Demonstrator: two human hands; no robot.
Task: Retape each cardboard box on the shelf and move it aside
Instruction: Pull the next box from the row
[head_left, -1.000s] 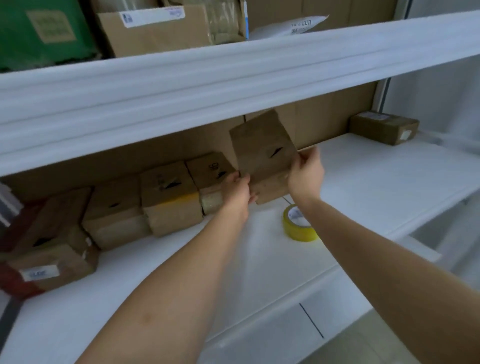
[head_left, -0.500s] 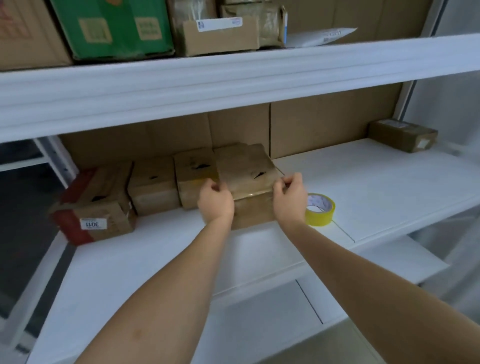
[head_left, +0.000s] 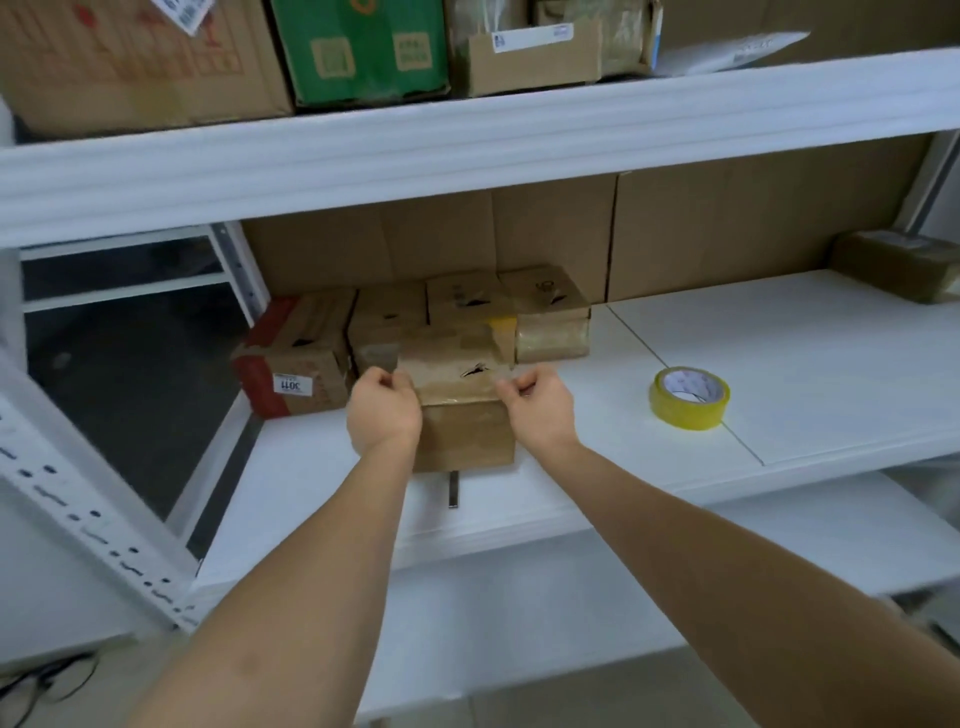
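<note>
Cardboard box (head_left: 462, 415), small, brown and blocky with a glossy strip of clear tape over its top and a dark torn slit near the middle, sits on the white shelf (head_left: 779, 374) near the front edge, just in front of a row of boxes (head_left: 467, 306) along the brown cardboard back wall. Left hand (head_left: 383, 410) grips the box's top left edge with curled fingers, and right hand (head_left: 537, 408) pinches the top right edge the same way. Leftmost in the row is a box with red sides and a white label (head_left: 292, 385). A round roll of yellow tape (head_left: 689, 397) lies flat on the shelf to the right, well apart from the hands. Far right, another taped box (head_left: 901, 265) rests alone. Larger cartons, one of them green (head_left: 363, 49), fill the upper shelf.
</note>
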